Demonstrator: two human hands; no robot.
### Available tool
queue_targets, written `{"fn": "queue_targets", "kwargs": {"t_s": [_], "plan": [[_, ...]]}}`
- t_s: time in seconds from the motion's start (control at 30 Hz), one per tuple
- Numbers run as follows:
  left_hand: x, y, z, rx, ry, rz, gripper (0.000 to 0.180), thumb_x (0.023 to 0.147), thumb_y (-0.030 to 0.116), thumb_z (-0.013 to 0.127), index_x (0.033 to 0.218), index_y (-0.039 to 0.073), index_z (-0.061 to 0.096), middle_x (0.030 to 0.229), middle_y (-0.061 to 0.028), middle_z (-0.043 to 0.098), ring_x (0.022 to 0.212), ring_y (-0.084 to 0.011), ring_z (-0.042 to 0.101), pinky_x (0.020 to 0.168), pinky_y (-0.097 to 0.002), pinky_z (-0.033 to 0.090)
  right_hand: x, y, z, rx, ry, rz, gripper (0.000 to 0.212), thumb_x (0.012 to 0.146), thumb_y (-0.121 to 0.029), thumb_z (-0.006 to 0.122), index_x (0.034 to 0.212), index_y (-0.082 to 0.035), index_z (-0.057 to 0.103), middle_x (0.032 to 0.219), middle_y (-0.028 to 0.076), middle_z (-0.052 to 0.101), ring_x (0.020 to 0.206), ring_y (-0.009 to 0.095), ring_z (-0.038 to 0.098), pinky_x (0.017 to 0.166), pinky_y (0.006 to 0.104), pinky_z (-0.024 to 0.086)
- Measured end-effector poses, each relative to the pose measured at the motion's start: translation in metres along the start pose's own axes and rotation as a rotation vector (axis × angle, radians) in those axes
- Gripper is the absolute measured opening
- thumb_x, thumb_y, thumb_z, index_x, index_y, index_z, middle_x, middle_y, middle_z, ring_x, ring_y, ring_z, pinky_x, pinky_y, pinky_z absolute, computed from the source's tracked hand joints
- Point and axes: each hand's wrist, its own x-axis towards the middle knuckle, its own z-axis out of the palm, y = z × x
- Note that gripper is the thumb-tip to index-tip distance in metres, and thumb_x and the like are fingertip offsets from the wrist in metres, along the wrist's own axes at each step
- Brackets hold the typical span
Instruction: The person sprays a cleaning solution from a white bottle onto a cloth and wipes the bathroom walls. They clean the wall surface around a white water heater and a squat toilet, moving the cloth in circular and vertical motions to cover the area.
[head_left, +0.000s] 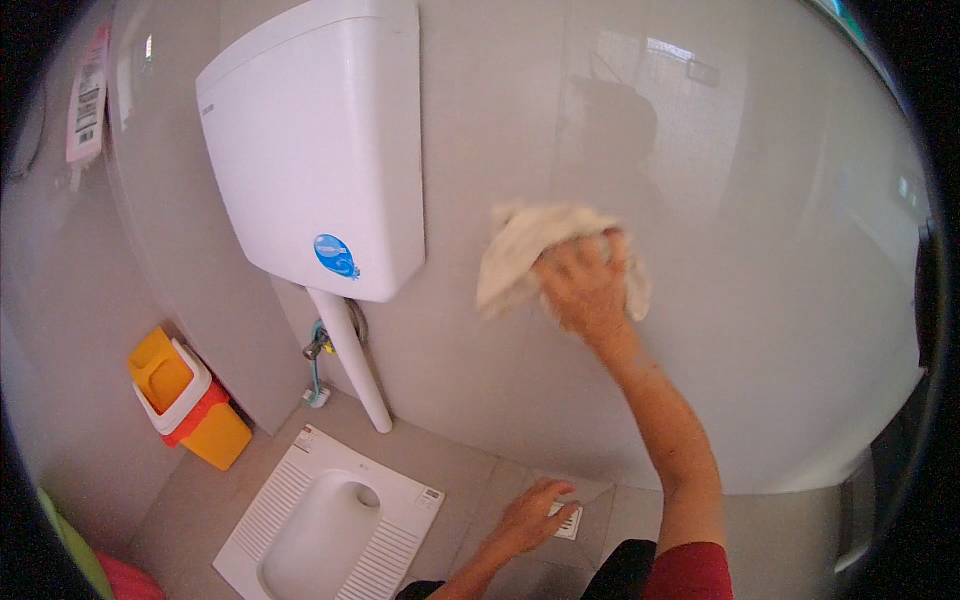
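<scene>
My right hand (585, 285) presses a cream cloth (520, 250) against the glossy tiled wall (480, 120), its fingers closed over the bunched fabric. Cloth and fingers are slightly blurred. Lower down, my left hand (535, 515) hangs in the air above the floor with nothing in it, thumb and fingers apart. Just beyond it lies a small square floor drain (568, 522), partly covered by the fingers. To the left of the cloth, a white flush cistern (310, 140) with a blue round sticker is mounted on the wall.
A white pipe (350, 360) runs from the cistern down to the floor. The white squat toilet (325, 525) is set in the floor at lower left. An orange bin (215, 430) with its lid up stands in the left corner. A blue-handled brush (316, 393) sits by the pipe.
</scene>
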Motion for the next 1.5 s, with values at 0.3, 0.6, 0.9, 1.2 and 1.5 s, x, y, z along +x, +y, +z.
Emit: {"fn": "queue_targets", "kwargs": {"t_s": [0.3, 0.6, 0.9, 1.2, 1.5], "plan": [[0.007, -0.025, -0.004, -0.029, 0.046, -0.057, 0.035, 0.09, 0.032, 0.054, 0.112, 0.004, 0.056, 0.113, -0.0172, 0.056, 0.104, -0.0336, 0.054, 0.089, -0.0397, 0.044, 0.106, -0.002, -0.002, -0.113, 0.274, 0.237, 0.03, 0.071, -0.037, 0.07, 0.096, -0.02, 0.065, 0.114, 0.003, 0.055, 0.118, 0.036, 0.04, 0.088, 0.0681, 0.026], [0.006, -0.026, -0.017, 0.046, 0.054, -0.089, 0.035, 0.089, 0.032, 0.056, 0.113, 0.006, 0.055, 0.111, -0.0164, 0.056, 0.103, -0.0332, 0.055, 0.088, -0.0409, 0.044, -0.032, -0.108, 0.063, 0.073, -0.061, -0.029, 0.03, 0.075, -0.026, 0.061, 0.103, -0.015, 0.061, 0.112, 0.002, 0.052, 0.112, 0.026, 0.045, 0.088, 0.0652, 0.032], [-0.01, -0.037, -0.039, 0.063, 0.141, -0.064, 0.033, 0.088, 0.026, 0.057, 0.114, 0.006, 0.054, 0.11, -0.0166, 0.057, 0.103, -0.0343, 0.055, 0.089, -0.0414, 0.044, -0.008, -0.172, 0.095, 0.136, -0.141, -0.245, 0.039, 0.076, -0.02, 0.062, 0.115, -0.016, 0.058, 0.129, 0.002, 0.048, 0.126, 0.023, 0.036, 0.104, 0.051, 0.027], [-0.023, -0.036, -0.052, 0.254, 0.223, -0.151, 0.034, 0.087, 0.028, 0.058, 0.113, 0.007, 0.053, 0.109, -0.0152, 0.056, 0.102, -0.0339, 0.055, 0.084, -0.0423, 0.046, 0.029, -0.239, 0.135, 0.057, -0.439, -0.413, 0.041, 0.079, -0.021, 0.06, 0.119, -0.017, 0.056, 0.129, 0.001, 0.045, 0.126, 0.021, 0.034, 0.105, 0.0469, 0.026], [-0.02, -0.029, -0.073, -0.011, 0.353, -0.233, 0.032, 0.086, 0.027, 0.059, 0.11, 0.006, 0.057, 0.105, -0.0145, 0.059, 0.097, -0.0307, 0.059, 0.082, -0.0392, 0.046, -0.103, -0.196, 0.077, 0.005, -0.675, -0.772, 0.044, 0.08, -0.026, 0.059, 0.123, -0.018, 0.052, 0.126, -0.002, 0.046, 0.123, 0.018, 0.039, 0.103, 0.0449, 0.027]]}}
